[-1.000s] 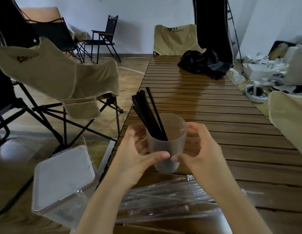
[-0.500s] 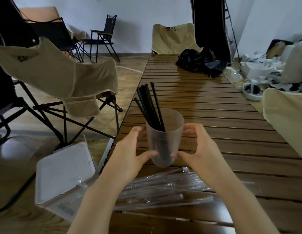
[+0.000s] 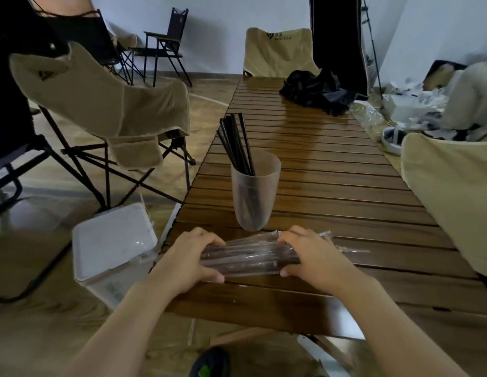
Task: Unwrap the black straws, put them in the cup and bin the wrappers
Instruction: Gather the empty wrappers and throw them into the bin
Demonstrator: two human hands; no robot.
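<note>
- Cup (image 3: 255, 191) of black straws (image 3: 237, 144) stands mid-frame, just beyond the wrappers (image 3: 250, 255).
- Bare slatted table (image 3: 332, 170) stretches behind it to a black bag (image 3: 315, 91), upper centre.

Dim, soft indoor light; pale glare streaks the far bench (image 3: 305, 137) slats and the floor (image 3: 27, 213) at left. Wide-angle bending warps the edges, slightly blurred.

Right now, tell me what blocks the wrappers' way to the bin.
Its lid. The wrappers, gripped by left hand and right hand, lie near the table's left edge; the white bin stands just beside it, closed.
</note>
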